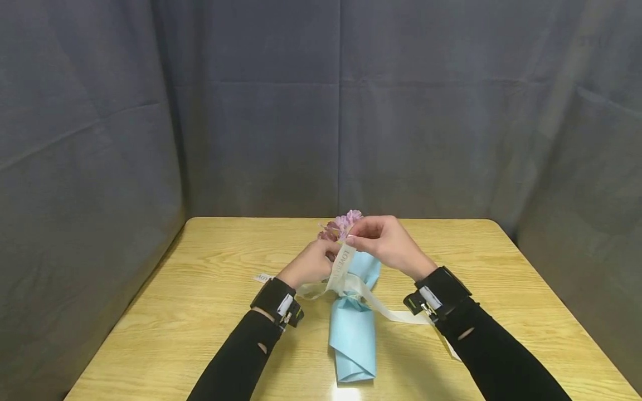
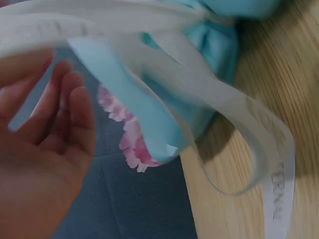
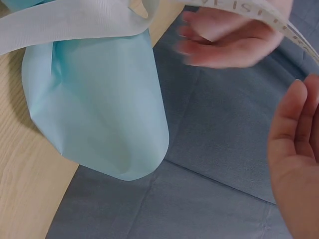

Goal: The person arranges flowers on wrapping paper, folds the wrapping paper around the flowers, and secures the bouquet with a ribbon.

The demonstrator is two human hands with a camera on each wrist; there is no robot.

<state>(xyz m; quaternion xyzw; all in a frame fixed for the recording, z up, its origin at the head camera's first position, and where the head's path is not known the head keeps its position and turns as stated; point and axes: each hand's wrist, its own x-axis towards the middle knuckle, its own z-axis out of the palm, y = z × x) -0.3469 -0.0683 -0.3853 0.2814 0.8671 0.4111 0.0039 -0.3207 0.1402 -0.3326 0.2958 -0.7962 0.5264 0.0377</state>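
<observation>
A bouquet wrapped in light blue paper [image 1: 353, 340] lies on the table, pink flowers [image 1: 346, 223] at its far end. White lettered ribbon [image 1: 341, 264] is tied round its middle. My right hand [image 1: 388, 245] pinches one raised length of it above the bouquet. Beside that length is my left hand [image 1: 311, 263], its fingers [image 2: 79, 112] loosely curved with nothing visible between them. In the right wrist view the ribbon [image 3: 249, 10] runs across the left hand [image 3: 234, 42], which is blurred. The right hand's fingertips are out of that frame.
One ribbon tail trails right over the wooden table [image 1: 210, 278], passing under my right forearm. Another lettered end [image 1: 263, 277] lies left of my left wrist. Grey cloth [image 1: 261, 139] hangs behind the table and along both sides.
</observation>
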